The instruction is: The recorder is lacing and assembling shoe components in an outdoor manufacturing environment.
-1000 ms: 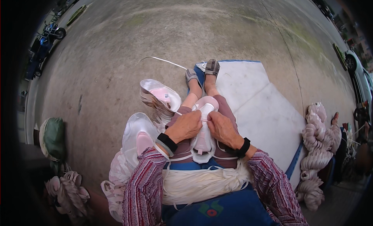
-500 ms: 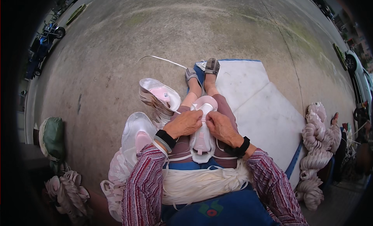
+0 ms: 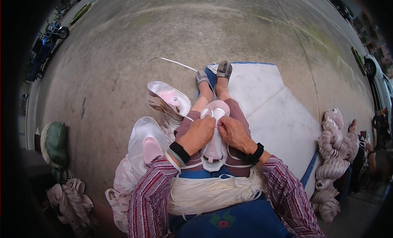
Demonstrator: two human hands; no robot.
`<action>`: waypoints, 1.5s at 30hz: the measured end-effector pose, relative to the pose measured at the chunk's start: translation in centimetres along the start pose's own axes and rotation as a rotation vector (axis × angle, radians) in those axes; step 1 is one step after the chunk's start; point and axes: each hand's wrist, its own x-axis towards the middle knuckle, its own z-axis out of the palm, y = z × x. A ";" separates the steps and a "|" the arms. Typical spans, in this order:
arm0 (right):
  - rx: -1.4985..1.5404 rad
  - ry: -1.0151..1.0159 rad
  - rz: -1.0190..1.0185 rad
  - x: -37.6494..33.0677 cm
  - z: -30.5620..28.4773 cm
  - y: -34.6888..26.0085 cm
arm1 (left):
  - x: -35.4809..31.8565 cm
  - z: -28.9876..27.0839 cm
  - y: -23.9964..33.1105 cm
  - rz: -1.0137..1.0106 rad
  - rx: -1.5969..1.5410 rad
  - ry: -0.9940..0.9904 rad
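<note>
A white and pink shoe upper [image 3: 213, 146] lies lengthwise over my thighs, its rounded pink toe pointing away from me. My left hand [image 3: 199, 133] is closed at the left edge of its lacing opening, fingertips pinched. Opposite it, my right hand [image 3: 235, 134] pinches the right edge, thumb and forefinger together. The fingers hide whether a lace is also held between them. White laces stretch over my thighs on both sides of the upper. Across my lap, nearer my body, lies a thick bundle of cream-white shoelaces [image 3: 215, 197].
Stacked uppers [image 3: 141, 143] lean at my left, with another stack [image 3: 168, 96] beyond. More bundled uppers [image 3: 333, 152] stand at the right, past a white sheet [image 3: 270, 103]. A green sack [image 3: 56, 144] sits far left. A loose lace [image 3: 174, 62] trails over the concrete.
My left hand has turned and drawn slightly nearer me, baring more of the upper's white lacing area near the toe. The right hand has hardly moved.
</note>
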 end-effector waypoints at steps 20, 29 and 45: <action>0.035 -0.020 0.069 0.0 -0.2 0.0 | 0.2 1.0 0.4 -0.114 0.039 0.039; 0.056 -0.047 0.083 0.0 -0.3 -0.1 | 0.3 1.6 -1.1 -0.065 -0.064 0.016; -0.037 -0.198 0.053 -0.1 -1.3 -0.9 | 0.8 -3.6 -4.8 -0.388 -0.734 -0.439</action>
